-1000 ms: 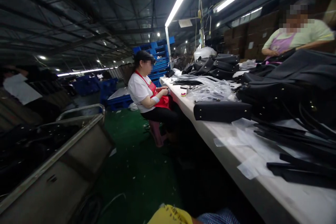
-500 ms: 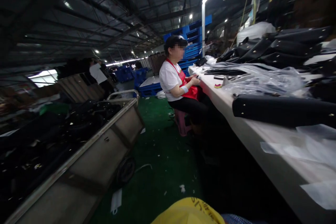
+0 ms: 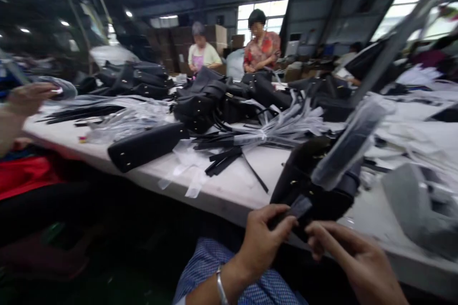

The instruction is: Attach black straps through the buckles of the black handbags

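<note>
My left hand (image 3: 263,236), a silver bangle on its wrist, pinches a short dark strap (image 3: 299,207) whose end looks covered in clear film. Close beside it my right hand (image 3: 352,252) has its thumb and fingers drawn together; anything between them is too blurred to make out. Just beyond both hands a black bag (image 3: 284,186) with small gold studs rests at the table's front edge. A strap sleeved in clear plastic (image 3: 339,152) rises from the bag, slanting up to the right.
Across the white table (image 3: 246,202) lie a tied bundle of plastic-covered straps (image 3: 265,136), a black rolled piece (image 3: 148,145) and several black bags (image 3: 200,100). A co-worker's hand (image 3: 32,95) is at the left. Two people stand across the table. Grey plastic (image 3: 411,200) lies at the right.
My view has swung right from the aisle, cart and seated co-worker to the table in front of me. Both my hands, the bag and the plastic-sleeved strap have come into view.
</note>
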Tool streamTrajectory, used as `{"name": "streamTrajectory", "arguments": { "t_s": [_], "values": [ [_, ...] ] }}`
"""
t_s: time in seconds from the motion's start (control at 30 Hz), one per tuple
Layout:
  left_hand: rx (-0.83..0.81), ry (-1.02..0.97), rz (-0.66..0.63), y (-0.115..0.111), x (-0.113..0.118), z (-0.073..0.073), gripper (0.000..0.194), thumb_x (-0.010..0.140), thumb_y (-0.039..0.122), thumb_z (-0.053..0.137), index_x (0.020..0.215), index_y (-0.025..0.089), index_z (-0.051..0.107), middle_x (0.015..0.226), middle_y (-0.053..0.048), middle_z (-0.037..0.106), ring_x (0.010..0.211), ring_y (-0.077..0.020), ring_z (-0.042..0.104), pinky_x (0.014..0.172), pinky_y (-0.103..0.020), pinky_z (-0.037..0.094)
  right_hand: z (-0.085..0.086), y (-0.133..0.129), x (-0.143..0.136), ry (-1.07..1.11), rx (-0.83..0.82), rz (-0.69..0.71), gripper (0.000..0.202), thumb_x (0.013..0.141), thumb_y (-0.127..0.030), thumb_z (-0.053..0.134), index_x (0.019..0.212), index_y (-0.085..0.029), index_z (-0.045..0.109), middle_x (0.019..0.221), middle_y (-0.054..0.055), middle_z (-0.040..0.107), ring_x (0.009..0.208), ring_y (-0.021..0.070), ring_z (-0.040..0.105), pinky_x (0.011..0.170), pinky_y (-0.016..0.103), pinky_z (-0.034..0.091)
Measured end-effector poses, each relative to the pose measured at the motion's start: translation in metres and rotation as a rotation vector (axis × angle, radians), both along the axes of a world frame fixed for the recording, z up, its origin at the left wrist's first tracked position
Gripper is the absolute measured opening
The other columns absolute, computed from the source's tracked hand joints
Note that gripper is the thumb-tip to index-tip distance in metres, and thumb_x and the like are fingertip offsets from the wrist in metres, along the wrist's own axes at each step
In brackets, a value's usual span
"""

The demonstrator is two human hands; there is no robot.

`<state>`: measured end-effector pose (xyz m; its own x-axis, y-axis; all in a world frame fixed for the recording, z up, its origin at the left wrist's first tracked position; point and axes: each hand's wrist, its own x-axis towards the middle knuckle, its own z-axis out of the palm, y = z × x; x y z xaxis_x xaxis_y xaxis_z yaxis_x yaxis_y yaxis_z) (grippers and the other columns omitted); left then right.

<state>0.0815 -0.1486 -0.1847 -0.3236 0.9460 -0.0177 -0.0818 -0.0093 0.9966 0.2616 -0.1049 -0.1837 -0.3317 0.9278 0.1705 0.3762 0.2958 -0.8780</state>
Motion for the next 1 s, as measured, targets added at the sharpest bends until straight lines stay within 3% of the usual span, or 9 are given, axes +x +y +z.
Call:
{"name": "streamTrajectory", "arguments": {
  "t_s": [0.1,0.23,0.33,0.4,0.5,0.6,0.7,0.87,1.0],
  "values": [
    [0.019,0.052,-0.045,0.0,-0.005,-0.004,0.024,0.086,0.034,0.069,0.096,0.015,0.078,0.076,-0.006,0.074,0.06,-0.0152,0.062,0.059,-0.024,0.049,0.022,0.002,-0.018,0.037,-0.11,0.069,0.034,0.086,-0.053,0.064,0.08,-0.021,0.075,0.06,0.0,0.068,0.055,0.0157,0.065,0.056,0.023,0.056],
    [0.077,0.133,-0.032,-0.004,-0.005,-0.003,0.02,0.086,0.031,0.068,0.097,0.017,0.078,0.086,-0.007,0.076,0.072,-0.0187,0.067,0.069,-0.026,0.052,0.034,0.007,-0.04,0.023,-0.164,0.005,0.039,0.081,-0.056,0.066,0.067,-0.02,0.072,0.056,0.001,0.066,0.05,0.0151,0.064,0.051,0.022,0.053],
    [0.092,0.185,-0.011,-0.002,-0.005,-0.001,0.018,0.086,0.029,0.068,0.096,0.017,0.078,0.091,-0.008,0.077,0.083,-0.0211,0.068,0.079,-0.028,0.052,0.031,0.011,-0.042,-0.058,-0.188,-0.058,0.044,0.081,-0.058,0.065,0.059,-0.02,0.069,0.051,0.0,0.063,0.046,0.0137,0.061,0.048,0.021,0.05],
    [0.056,0.118,-0.039,-0.001,-0.005,-0.001,0.021,0.086,0.032,0.069,0.098,0.016,0.077,0.088,-0.008,0.075,0.074,-0.0175,0.065,0.07,-0.026,0.051,0.029,0.013,-0.04,-0.063,-0.202,-0.054,0.043,0.082,-0.056,0.065,0.058,-0.02,0.068,0.051,0.0,0.063,0.047,0.0136,0.061,0.049,0.021,0.049],
    [-0.053,-0.174,-0.163,-0.003,-0.007,0.001,0.029,0.087,0.039,0.068,0.1,0.014,0.071,0.079,-0.004,0.07,0.048,-0.0054,0.046,0.046,-0.017,0.035,0.026,0.016,-0.033,0.033,-0.246,0.073,0.036,0.084,-0.05,0.065,0.066,-0.02,0.072,0.061,0.002,0.069,0.057,0.0158,0.066,0.058,0.022,0.055],
    [-0.142,-0.416,-0.268,-0.005,-0.009,0.002,0.033,0.09,0.045,0.065,0.09,0.012,0.066,0.073,-0.001,0.064,0.042,-0.0003,0.031,0.04,-0.015,0.018,0.021,0.014,-0.027,0.069,-0.244,0.147,0.03,0.087,-0.046,0.062,0.079,-0.02,0.076,0.072,0.003,0.074,0.07,0.0191,0.07,0.069,0.025,0.058],
    [-0.176,-0.483,-0.308,-0.006,-0.009,0.003,0.038,0.089,0.049,0.065,0.08,0.011,0.062,0.061,0.003,0.056,0.038,0.0006,0.026,0.038,-0.016,0.013,0.014,0.009,-0.028,0.014,-0.151,0.071,0.03,0.089,-0.044,0.059,0.085,-0.021,0.078,0.073,0.003,0.074,0.072,0.0205,0.07,0.071,0.027,0.058],
    [-0.196,-0.453,-0.308,-0.005,-0.006,0.002,0.042,0.083,0.052,0.069,0.083,0.011,0.063,0.057,0.004,0.056,0.034,0.0008,0.026,0.035,-0.017,0.012,0.0,-0.002,-0.037,-0.014,-0.018,-0.128,0.031,0.089,-0.044,0.057,0.092,-0.022,0.077,0.08,0.004,0.076,0.074,0.0214,0.071,0.07,0.026,0.057],
    [-0.22,-0.443,-0.329,-0.003,-0.007,-0.001,0.046,0.081,0.055,0.07,0.083,0.01,0.064,0.055,0.003,0.056,0.032,0.0012,0.025,0.034,-0.017,0.012,-0.006,-0.005,-0.043,0.033,-0.027,-0.142,0.029,0.088,-0.042,0.057,0.093,-0.021,0.076,0.084,0.005,0.077,0.077,0.022,0.071,0.07,0.025,0.056]
  ]
}}
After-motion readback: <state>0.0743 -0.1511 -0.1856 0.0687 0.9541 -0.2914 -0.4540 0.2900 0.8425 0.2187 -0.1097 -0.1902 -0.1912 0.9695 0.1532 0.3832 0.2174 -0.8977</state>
